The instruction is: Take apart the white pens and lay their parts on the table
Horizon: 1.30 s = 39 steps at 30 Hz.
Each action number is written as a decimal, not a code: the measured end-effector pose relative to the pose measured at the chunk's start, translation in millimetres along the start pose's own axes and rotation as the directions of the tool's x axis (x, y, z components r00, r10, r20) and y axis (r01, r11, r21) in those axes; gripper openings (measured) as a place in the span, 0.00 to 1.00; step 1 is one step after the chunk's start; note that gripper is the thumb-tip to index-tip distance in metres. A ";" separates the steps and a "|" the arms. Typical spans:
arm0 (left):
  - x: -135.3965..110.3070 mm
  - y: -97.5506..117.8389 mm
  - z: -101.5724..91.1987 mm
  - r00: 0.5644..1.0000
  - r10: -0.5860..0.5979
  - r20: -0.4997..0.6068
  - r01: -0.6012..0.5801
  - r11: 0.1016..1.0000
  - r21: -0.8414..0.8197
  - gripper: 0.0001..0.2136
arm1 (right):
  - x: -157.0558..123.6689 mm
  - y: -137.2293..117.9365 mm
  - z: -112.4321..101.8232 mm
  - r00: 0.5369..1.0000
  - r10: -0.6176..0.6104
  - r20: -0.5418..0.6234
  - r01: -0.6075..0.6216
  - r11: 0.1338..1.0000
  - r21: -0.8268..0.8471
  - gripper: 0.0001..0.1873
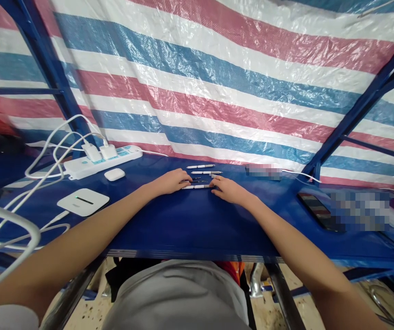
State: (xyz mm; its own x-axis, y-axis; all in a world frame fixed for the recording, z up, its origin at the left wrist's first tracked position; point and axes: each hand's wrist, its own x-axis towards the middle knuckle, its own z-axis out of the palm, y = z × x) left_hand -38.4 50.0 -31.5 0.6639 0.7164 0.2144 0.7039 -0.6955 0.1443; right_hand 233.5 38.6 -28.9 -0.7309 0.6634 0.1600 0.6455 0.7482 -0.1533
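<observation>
Both my hands lie on a blue table surface [197,224], close together near its far side. A white pen [197,186] lies crosswise between them. My left hand [171,181] has its fingertips at the pen's left end, and my right hand [227,190] has its fingertips at the right end. Whether either hand grips the pen is hard to tell. A thin dark pen [192,181] lies just behind it, partly hidden by my left fingers. Two more white pens [206,172] [200,166] lie further back, side by side.
To the left stand a white power strip [102,162] with plugged-in adapters, a white earbud case [114,174] and a flat white device [83,202]. White cables trail nearby. A phone [317,211] lies at right. Blue metal posts [365,105] and a striped tarp [197,78] rise behind.
</observation>
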 end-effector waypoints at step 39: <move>-1.7 -12.2 1.2 0.996 -0.025 0.080 0.031 0.997 -0.071 0.15 | -1.2 6.1 -11.9 0.998 0.019 0.064 -0.023 0.997 0.072 0.11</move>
State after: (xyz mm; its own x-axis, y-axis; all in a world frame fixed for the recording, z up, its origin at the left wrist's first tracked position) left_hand -47.8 57.4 -34.8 0.6638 0.7359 0.1330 0.7044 -0.6750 0.2194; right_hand 240.9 42.5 -18.4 -0.7314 0.6753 0.0943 0.6448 0.7300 -0.2265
